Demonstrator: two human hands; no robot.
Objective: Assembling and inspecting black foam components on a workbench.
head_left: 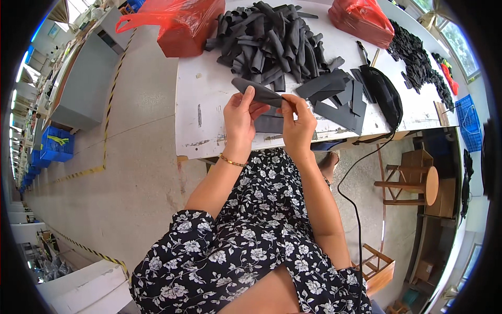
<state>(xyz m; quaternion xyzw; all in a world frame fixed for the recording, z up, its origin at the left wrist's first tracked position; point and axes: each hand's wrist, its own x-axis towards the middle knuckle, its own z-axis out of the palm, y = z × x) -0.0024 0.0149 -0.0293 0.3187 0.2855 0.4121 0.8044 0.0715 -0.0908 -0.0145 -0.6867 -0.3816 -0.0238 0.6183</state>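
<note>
In the head view, taking the held strip as the centre of the clock, a dark grey strip (257,93) is stretched between two hands above the near part of a white table (191,118). The left hand (239,115), at about seven o'clock, has its thumb pressed on the strip's upper face and its fingers curled beneath, so the strip is clamped between them, probably to keep it steady. The right hand (300,124), at four o'clock, pinches the strip's right-hand end between thumb and index finger, the other fingers bent in; that grip likely keeps the layers together, as the strip looks folded or rolled lengthwise. Just below, at six o'clock, lies a flat grey piece (269,123), partly hidden by the hands. At twelve o'clock rises a heap of curled grey strips (272,44), seemingly massed there to stay within reach while leaving the front edge free for handling. Flat strips (337,99) overlap loosely at three o'clock, apparently kept apart from the curled ones; beyond them rests a long black object (383,97) with a cord (357,204) trailing off the table. Red plastic bags stand at ten (188,34) and two o'clock (362,22), perhaps parked at the far side to spare working room.
</note>
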